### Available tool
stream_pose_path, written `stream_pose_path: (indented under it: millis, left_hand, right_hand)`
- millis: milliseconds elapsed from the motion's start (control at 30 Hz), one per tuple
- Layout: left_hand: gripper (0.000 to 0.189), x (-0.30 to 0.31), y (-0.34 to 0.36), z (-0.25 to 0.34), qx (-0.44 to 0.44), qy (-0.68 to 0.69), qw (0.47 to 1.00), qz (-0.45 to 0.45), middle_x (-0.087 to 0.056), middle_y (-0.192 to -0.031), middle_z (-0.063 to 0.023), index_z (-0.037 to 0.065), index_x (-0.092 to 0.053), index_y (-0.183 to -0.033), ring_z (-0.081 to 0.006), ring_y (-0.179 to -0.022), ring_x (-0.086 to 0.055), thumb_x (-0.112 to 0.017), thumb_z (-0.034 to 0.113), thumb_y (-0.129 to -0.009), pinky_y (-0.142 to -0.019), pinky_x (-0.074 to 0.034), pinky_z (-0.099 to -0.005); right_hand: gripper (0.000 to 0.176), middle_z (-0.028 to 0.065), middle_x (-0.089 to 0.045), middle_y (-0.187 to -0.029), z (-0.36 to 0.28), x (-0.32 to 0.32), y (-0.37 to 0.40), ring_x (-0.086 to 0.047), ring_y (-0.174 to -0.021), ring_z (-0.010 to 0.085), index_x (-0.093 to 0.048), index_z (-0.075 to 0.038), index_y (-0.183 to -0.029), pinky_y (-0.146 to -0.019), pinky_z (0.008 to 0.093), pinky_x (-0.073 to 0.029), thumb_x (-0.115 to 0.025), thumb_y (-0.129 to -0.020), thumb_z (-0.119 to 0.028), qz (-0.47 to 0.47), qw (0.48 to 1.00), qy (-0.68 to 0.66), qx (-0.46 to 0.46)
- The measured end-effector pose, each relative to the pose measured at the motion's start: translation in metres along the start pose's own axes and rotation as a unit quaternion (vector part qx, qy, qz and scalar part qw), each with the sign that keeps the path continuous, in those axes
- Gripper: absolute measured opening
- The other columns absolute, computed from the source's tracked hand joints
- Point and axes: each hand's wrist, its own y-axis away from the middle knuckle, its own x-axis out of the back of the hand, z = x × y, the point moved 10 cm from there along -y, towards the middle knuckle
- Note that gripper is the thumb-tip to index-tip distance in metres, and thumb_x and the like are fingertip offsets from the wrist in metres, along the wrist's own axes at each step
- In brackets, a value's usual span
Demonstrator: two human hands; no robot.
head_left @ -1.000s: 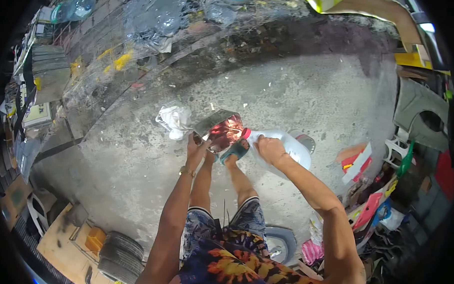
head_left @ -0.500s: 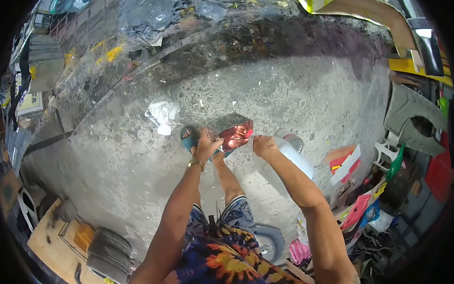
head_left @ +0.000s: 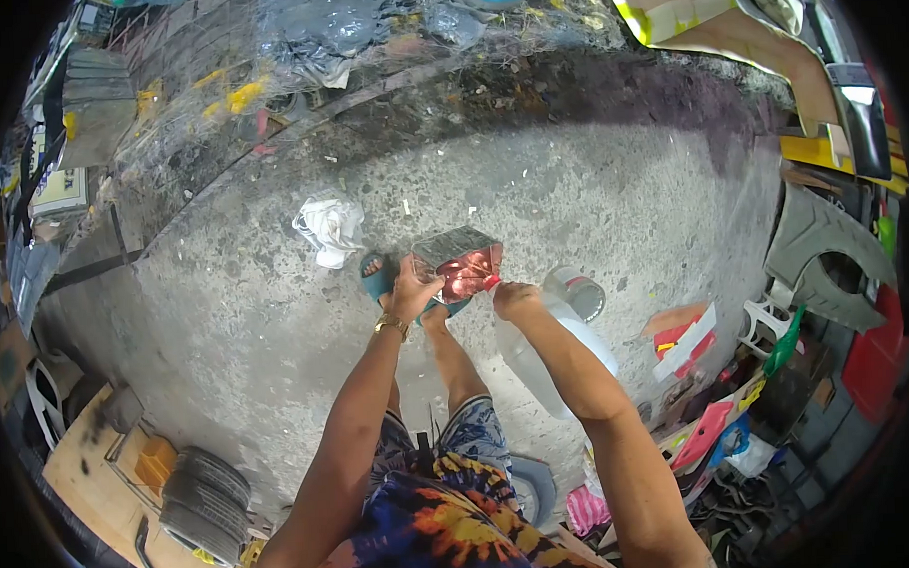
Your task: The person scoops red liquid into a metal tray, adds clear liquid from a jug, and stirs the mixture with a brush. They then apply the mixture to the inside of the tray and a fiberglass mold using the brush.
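My left hand (head_left: 415, 288) is closed around the near left side of a boxy, rectangular container (head_left: 456, 244) with dull grey sides and a shiny reddish face. A large translucent plastic jug (head_left: 532, 366) hangs tilted under my right forearm. The fingers of my right hand (head_left: 516, 298) are wrapped round its top end. A small red cap or spout (head_left: 490, 282) sits between that hand and the container, right at the container's lower right edge. Just beyond the jug stands a round clear tub (head_left: 585, 295) on the concrete floor.
A crumpled white plastic bag (head_left: 330, 230) lies on the floor ahead. Red and white scraps (head_left: 682, 338) are at right, before a grey plastic fender liner (head_left: 824, 256). Tyres (head_left: 207, 503) stand at lower left. A grey basin (head_left: 530, 487) is beside my legs.
My right hand and the jug have shifted slightly left and down, and the red piece has moved with them. My left hand keeps its hold on the container. The view has tilted a little.
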Motion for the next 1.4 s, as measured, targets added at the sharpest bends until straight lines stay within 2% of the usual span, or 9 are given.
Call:
stream_pose_path:
  millis: [100, 200, 300, 500, 567, 767, 1000, 1267, 1400]
  left_hand:
    - [0.073, 0.003, -0.005, -0.005, 0.003, 0.009, 1.0, 0.007, -0.065, -0.106, -0.0108, -0.002, -0.043, -0.128, -0.0171, -0.098, -0.062, -0.082, 0.02, -0.07, -0.086, -0.049, -0.0312]
    - [0.072, 0.007, -0.006, -0.003, 0.007, 0.048, 0.999, 0.01, -0.065, -0.106, -0.0106, -0.001, -0.044, -0.126, -0.0168, -0.097, -0.062, -0.082, 0.02, -0.07, -0.086, -0.05, -0.0313]
    - [0.071, 0.014, -0.007, -0.004, 0.028, 0.05, 0.998, 0.018, -0.065, -0.106, -0.0112, -0.002, -0.044, -0.125, -0.0164, -0.098, -0.061, -0.082, 0.02, -0.069, -0.086, -0.049, -0.0314]
    - [0.063, 0.035, -0.011, 0.014, -0.037, 0.058, 0.995, 0.069, -0.061, -0.092, -0.0071, -0.002, -0.046, -0.12, -0.0165, -0.086, -0.06, -0.081, 0.019, -0.072, -0.077, -0.05, -0.0312]
    - [0.057, 0.033, -0.023, -0.008, -0.024, 0.151, 0.987, 0.057, -0.058, -0.089, -0.0045, -0.003, -0.045, -0.116, -0.0134, -0.079, -0.055, -0.079, 0.017, -0.075, -0.073, -0.048, -0.0297]
    - [0.043, 0.068, -0.056, -0.069, 0.037, 0.251, 0.964, 0.077, -0.058, -0.09, -0.0028, 0.002, -0.045, -0.11, -0.0134, -0.074, -0.057, -0.073, 0.016, -0.08, -0.065, -0.048, -0.0264]
    - [0.033, 0.162, -0.027, -0.043, 0.089, 0.318, 0.93, 0.164, -0.055, -0.107, -0.0038, 0.01, -0.045, -0.114, -0.0143, -0.099, -0.055, -0.064, 0.019, -0.089, -0.083, -0.049, -0.0353]
    - [0.054, 0.218, 0.013, -0.055, 0.066, 0.353, 0.917, 0.174, -0.047, -0.133, -0.0039, 0.011, -0.038, -0.138, -0.0195, -0.12, -0.048, -0.061, 0.022, -0.091, -0.096, -0.041, -0.0399]
    - [0.034, 0.222, 0.029, -0.074, 0.059, 0.374, 0.906, 0.189, -0.057, -0.119, -0.001, 0.014, -0.051, -0.124, -0.0175, -0.108, -0.058, -0.058, 0.023, -0.092, -0.087, -0.052, -0.0389]
  right_hand:
    - [0.033, 0.0165, -0.065, -0.121, -0.006, 0.005, 0.007, -0.063, -0.112, 0.0284, -0.066, -0.005, -0.114, -0.091, 0.0423, -0.051, -0.047, -0.09, -0.017, -0.018, 1.0, -0.008, -0.011]
    - [0.033, 0.0166, -0.065, -0.12, -0.01, 0.002, 0.001, -0.063, -0.112, 0.0287, -0.066, -0.005, -0.114, -0.091, 0.042, -0.051, -0.047, -0.09, -0.016, -0.03, 1.0, -0.002, -0.005]
    - [0.033, 0.01, -0.066, -0.121, -0.012, -0.002, -0.012, -0.066, -0.108, 0.0264, -0.068, -0.008, -0.116, -0.069, 0.0485, -0.057, -0.052, -0.089, -0.02, -0.014, 0.999, 0.029, 0.003]
    - [0.033, 0.0158, -0.066, -0.118, -0.029, 0.031, 0.014, -0.065, -0.107, 0.0313, -0.068, -0.003, -0.112, -0.081, 0.0426, -0.056, -0.048, -0.091, -0.019, -0.005, 0.998, 0.024, 0.06]
    - [0.036, 0.0195, -0.067, -0.112, -0.027, 0.039, 0.013, -0.067, -0.104, 0.0319, -0.064, 0.0, -0.112, -0.084, 0.0395, -0.055, -0.043, -0.094, -0.023, 0.1, 0.993, 0.016, 0.052]
    - [0.039, 0.0267, -0.067, -0.082, -0.009, 0.056, 0.0, -0.068, -0.082, 0.0405, -0.048, 0.004, -0.105, -0.072, 0.0504, -0.053, -0.045, -0.098, -0.035, 0.24, 0.955, -0.163, 0.07]
    - [0.037, 0.0305, -0.063, -0.081, -0.012, 0.06, -0.097, -0.062, -0.081, 0.0474, -0.045, 0.002, -0.106, -0.07, 0.0539, -0.05, -0.046, -0.098, -0.035, 0.316, 0.898, -0.286, 0.109]
    - [0.033, 0.0299, -0.064, -0.087, -0.04, 0.094, -0.197, -0.062, -0.085, 0.0477, -0.045, 0.0, -0.111, -0.076, 0.0549, -0.048, -0.053, -0.095, -0.027, 0.359, 0.838, -0.402, 0.083]
    - [0.029, 0.0294, -0.063, -0.095, -0.053, 0.102, -0.227, -0.06, -0.09, 0.0477, -0.047, -0.001, -0.112, -0.077, 0.0547, -0.047, -0.056, -0.092, -0.02, 0.373, 0.803, -0.455, 0.091]
